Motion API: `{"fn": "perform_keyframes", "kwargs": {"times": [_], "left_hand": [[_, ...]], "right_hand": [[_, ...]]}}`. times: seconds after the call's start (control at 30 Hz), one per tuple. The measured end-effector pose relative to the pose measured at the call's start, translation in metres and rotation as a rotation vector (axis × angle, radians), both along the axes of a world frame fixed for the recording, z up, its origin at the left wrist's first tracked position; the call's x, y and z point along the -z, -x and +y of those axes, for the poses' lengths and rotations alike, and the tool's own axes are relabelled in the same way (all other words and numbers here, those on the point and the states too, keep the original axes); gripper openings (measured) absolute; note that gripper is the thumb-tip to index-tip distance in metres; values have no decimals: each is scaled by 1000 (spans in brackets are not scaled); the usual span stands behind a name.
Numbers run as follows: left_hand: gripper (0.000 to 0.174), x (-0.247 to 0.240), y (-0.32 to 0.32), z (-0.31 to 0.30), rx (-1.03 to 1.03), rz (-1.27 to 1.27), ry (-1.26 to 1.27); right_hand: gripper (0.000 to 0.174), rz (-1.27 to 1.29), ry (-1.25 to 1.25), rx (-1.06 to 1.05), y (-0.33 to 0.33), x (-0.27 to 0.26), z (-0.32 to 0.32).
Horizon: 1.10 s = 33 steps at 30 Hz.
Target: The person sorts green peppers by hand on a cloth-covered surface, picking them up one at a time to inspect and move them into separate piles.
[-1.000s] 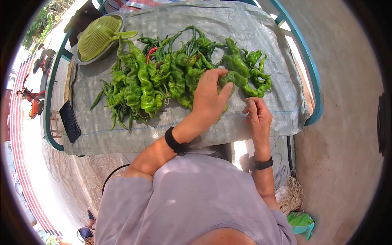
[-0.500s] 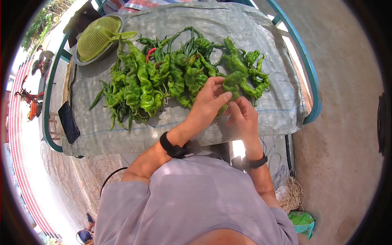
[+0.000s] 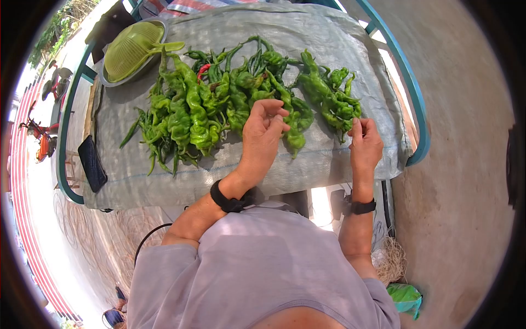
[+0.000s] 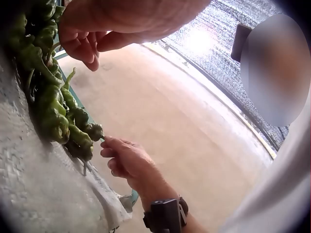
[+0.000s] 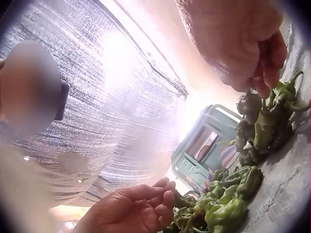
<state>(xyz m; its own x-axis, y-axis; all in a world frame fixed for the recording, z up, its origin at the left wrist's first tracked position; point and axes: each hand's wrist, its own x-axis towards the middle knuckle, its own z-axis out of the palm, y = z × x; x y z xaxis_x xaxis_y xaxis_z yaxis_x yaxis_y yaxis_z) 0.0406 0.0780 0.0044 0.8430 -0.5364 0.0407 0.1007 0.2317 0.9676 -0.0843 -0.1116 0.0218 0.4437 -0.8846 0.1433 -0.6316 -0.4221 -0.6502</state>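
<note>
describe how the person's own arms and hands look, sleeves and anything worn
The left hand and right hand wear no gloves. A black strap circles the left wrist; a black band circles the right, bearing a boxy dark device. Short, loose, pale lilac-grey cloth sleeves leave the forearms bare.

Peppers (image 3: pixel 238 107) partly hidden, striped cloth (image 3: pixel 192 5) cut off
</note>
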Motion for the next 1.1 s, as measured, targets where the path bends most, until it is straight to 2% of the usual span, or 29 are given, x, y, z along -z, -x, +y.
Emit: {"fn": "perform_keyframes", "kwargs": {"times": [0.17, 0.27, 0.37, 0.47, 0.57, 0.77, 0.87, 0.97, 1.0, 1.1], "left_hand": [[21, -2, -1, 5, 26, 46, -30], [20, -3, -2, 6, 36, 54, -56], [19, 1, -3, 5, 71, 57, -85], [19, 7, -4, 5, 110, 55, -102], [18, 11, -5, 6, 140, 58, -136], [18, 29, -3, 5, 179, -30, -157], [18, 25, -5, 7, 180, -38, -185], [19, 25, -4, 9, 174, -68, -215], [19, 26, -4, 8, 168, -91, -220], [19, 31, -2, 6, 141, -160, -234]], "right_hand": [[27, 218, 116, -4, 2, 5, -16], [26, 52, 85, -21, -1, -5, -1], [16, 7, 61, -334, -12, -14, 36], [8, 157, 361, -597, -20, 7, 53], [22, 299, 304, -630, -27, 19, 50], [20, 412, 384, -583, -36, 23, 49], [15, 269, 462, -535, -34, 25, 46], [19, -229, 364, -490, -33, 27, 38], [18, -273, 156, -446, -31, 25, 37], [13, -513, -187, -315, -22, 11, 47]]}}
